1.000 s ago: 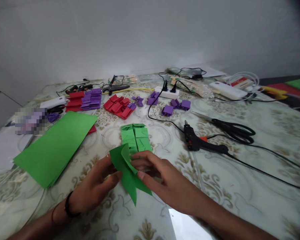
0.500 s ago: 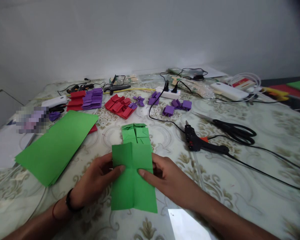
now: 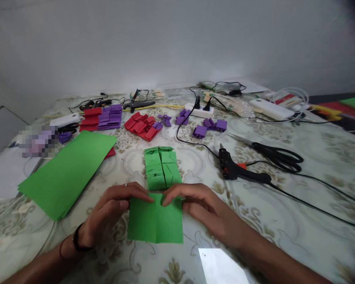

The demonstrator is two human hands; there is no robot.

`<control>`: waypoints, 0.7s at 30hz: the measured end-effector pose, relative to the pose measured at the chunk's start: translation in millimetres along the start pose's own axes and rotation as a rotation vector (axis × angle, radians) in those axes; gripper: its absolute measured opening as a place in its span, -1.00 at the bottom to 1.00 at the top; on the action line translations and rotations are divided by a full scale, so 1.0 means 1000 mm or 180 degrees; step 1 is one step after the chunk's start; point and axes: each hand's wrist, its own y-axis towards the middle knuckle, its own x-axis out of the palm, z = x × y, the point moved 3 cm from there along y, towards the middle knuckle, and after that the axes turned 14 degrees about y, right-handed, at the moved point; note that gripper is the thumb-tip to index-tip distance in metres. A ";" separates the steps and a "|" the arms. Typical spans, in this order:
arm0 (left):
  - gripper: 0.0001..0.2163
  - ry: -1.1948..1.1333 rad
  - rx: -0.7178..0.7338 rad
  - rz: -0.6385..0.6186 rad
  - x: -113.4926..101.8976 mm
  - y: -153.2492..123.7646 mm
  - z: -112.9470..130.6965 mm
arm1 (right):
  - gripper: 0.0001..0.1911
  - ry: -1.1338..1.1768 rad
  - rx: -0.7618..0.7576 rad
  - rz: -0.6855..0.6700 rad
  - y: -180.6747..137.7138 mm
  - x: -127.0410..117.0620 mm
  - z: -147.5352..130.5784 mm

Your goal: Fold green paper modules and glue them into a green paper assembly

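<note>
A green paper square (image 3: pixel 155 223) lies flat on the patterned tablecloth in front of me, creased down its middle. My left hand (image 3: pixel 112 211) presses its fingertips on the sheet's far edge at the left. My right hand (image 3: pixel 195 203) presses the same edge at the right, fingers curled down onto the paper. Just beyond the sheet sits a stack of folded green pieces (image 3: pixel 162 167).
A stack of green sheets (image 3: pixel 66 171) lies at the left. A black glue gun (image 3: pixel 239 170) and black scissors (image 3: pixel 272 152) lie at the right, with cables. Red folded pieces (image 3: pixel 142 126), purple folded pieces (image 3: pixel 111 116) and a white power strip (image 3: pixel 199 111) sit further back.
The green sheet, curled up in my hands a second ago, was spread open, then lowered flat onto the table. Both hands moved from its sides to its far edge.
</note>
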 end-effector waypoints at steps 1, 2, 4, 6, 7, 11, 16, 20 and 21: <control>-0.64 0.0136 0.0028 0.0041 0.001 0.000 0.001 | -0.78 0.0023 0.0015 0.0016 0.001 0.001 0.001; -0.67 0.0350 -0.0030 0.0042 0.003 0.000 0.002 | -0.78 0.0042 0.0050 0.0067 0.002 0.003 0.003; -0.75 0.0922 -0.0240 -0.0007 0.009 0.000 0.002 | -0.81 0.0044 0.0108 0.0229 0.006 0.006 0.010; -0.83 0.1306 -0.0465 0.0040 0.013 0.000 0.000 | -0.85 0.0057 0.0100 0.0298 0.009 0.011 0.016; -0.86 0.1345 -0.0543 0.0091 0.015 0.000 -0.002 | -0.88 0.0087 0.0108 0.0273 0.011 0.014 0.018; -0.86 0.1170 -0.0731 -0.0059 0.018 0.002 -0.006 | -0.91 0.0111 0.0138 0.0176 0.011 0.019 0.024; -0.82 0.1472 -0.0535 -0.0208 0.022 0.003 0.001 | -0.92 -0.0038 0.0101 0.0111 0.008 0.022 0.022; -0.85 0.1592 -0.0258 -0.0172 0.022 -0.001 0.006 | -0.92 -0.0048 0.0143 0.0001 0.007 0.024 0.021; -0.84 0.1555 -0.0250 -0.0161 0.021 -0.001 0.006 | -0.91 -0.0038 0.0132 -0.0007 0.007 0.024 0.020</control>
